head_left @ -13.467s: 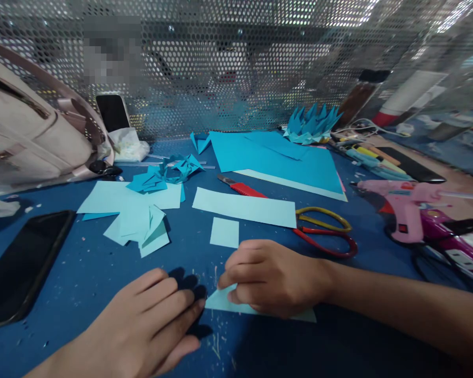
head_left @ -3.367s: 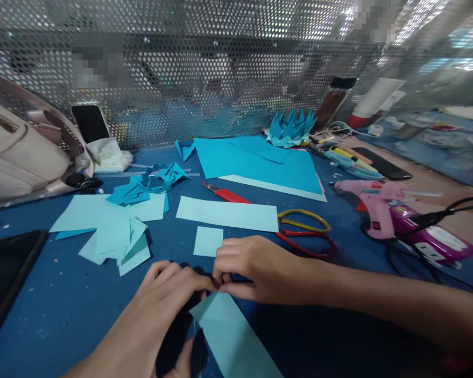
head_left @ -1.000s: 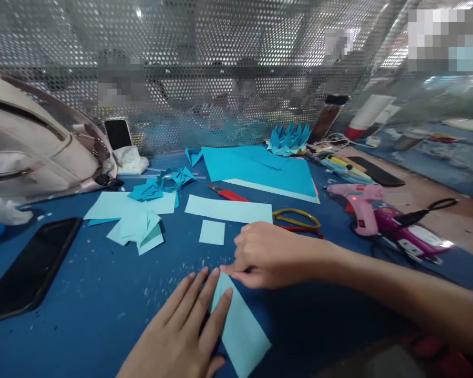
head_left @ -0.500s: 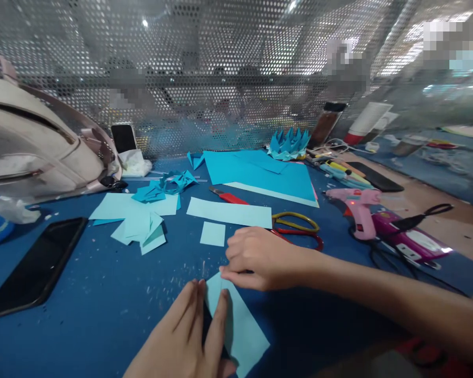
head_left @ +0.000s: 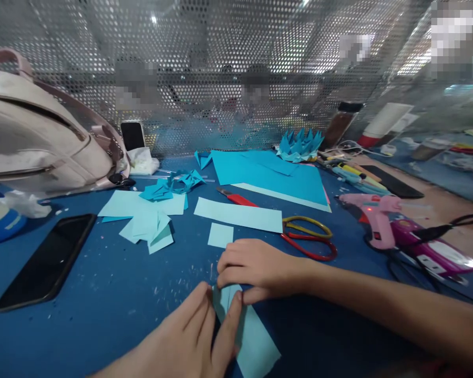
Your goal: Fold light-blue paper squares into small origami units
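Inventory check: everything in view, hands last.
Near strip: 1, aqua, front centre
Far strip: 1, aqua, centre
Paper square: 1, aqua, between the strips
Cut papers: several, aqua, left of centre
Folded papers: several, blue, by cut papers
Large sheets: several, blue on top, back centre
Spiky piece: 1, blue, back right
Cutter: 1, red, centre
Scissors: 1, yellow and red, right of centre
Glue gun: 1, pink, right
Block: 1, purple and white, right
Phones: 2, black-screened, left, one upright
Bag: 1, pale, left
Bottle: 1, brown, back right
Other clutter: uncounted, mixed colours, both sides
Table: 1, blue, below
Panel: 1, grey perforated, behind
Left hand: 1, bare, touching near strip
Right hand: 1, bare, touching near strip
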Demonstrator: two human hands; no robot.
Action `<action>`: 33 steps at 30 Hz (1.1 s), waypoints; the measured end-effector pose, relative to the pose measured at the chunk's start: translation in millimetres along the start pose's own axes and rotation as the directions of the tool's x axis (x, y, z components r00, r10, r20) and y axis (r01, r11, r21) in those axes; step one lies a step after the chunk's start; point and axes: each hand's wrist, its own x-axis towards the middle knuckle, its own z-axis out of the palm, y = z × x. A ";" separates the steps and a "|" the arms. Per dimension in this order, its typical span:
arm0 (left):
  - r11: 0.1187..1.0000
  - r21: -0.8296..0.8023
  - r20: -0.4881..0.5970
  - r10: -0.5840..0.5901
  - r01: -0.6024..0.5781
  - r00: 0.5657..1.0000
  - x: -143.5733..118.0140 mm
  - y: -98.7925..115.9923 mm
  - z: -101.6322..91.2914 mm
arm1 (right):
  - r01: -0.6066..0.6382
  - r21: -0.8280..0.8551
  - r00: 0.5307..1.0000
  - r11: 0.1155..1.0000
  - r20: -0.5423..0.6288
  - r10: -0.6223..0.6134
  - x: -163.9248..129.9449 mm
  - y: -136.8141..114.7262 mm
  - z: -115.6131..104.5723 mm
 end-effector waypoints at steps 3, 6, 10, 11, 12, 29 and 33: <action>0.993 -0.113 -0.067 -0.050 0.042 0.997 1.6 -7.3 3.9 | 0.007 -0.032 1.000 0.999 -0.017 -0.007 -0.3 0.1 1.6; 0.982 -0.180 -0.076 -0.072 0.058 0.995 3.6 -12.6 9.1 | 0.011 -0.039 0.999 0.999 -0.041 -0.012 -1.0 -0.6 2.6; 0.981 -0.174 -0.065 -0.095 0.083 0.993 4.4 -13.6 12.8 | 0.004 -0.004 0.999 1.000 -0.043 -0.004 -0.5 -1.9 2.5; 0.983 -0.164 -0.069 -0.095 0.082 0.993 4.2 -13.6 12.8 | -0.002 0.003 0.999 1.000 -0.040 0.002 -0.1 -2.1 2.2; 0.985 -0.157 -0.076 -0.088 0.075 0.993 4.1 -13.8 12.3 | -0.010 0.006 0.999 1.000 -0.038 0.010 0.5 -2.3 2.0; 0.714 -0.669 -0.201 -0.441 0.206 0.875 7.3 -46.3 10.0 | -0.195 0.352 0.964 0.915 -0.101 0.244 3.1 -8.0 3.6; 0.577 -0.748 -0.040 -0.532 0.327 0.846 8.2 -50.3 14.9 | -0.226 0.512 0.928 0.829 -0.145 0.342 1.8 -8.3 3.5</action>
